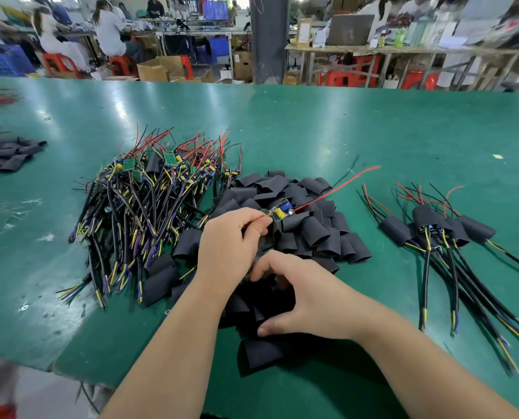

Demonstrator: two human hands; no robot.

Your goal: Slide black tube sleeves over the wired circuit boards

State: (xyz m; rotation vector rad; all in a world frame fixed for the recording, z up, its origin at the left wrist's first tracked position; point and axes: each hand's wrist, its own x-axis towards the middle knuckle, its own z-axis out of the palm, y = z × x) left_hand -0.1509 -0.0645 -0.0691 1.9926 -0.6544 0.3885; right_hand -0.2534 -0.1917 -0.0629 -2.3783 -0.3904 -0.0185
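My left hand [228,240] pinches the wires of a small circuit board [279,210], holding it above the heap of black tube sleeves [315,225]; a red lead runs from the board up to the right. My right hand [294,300] lies on the near part of the heap, fingers curled down among the sleeves; whether they grip one is hidden. A pile of bare wired boards [152,189] lies to the left. Several boards with sleeves on them [427,225] lie at the right.
The green table [373,131] stretches far back. A second heap of black sleeves [4,158] lies at the left edge. The table's front edge runs past my left forearm. People sit at benches in the background.
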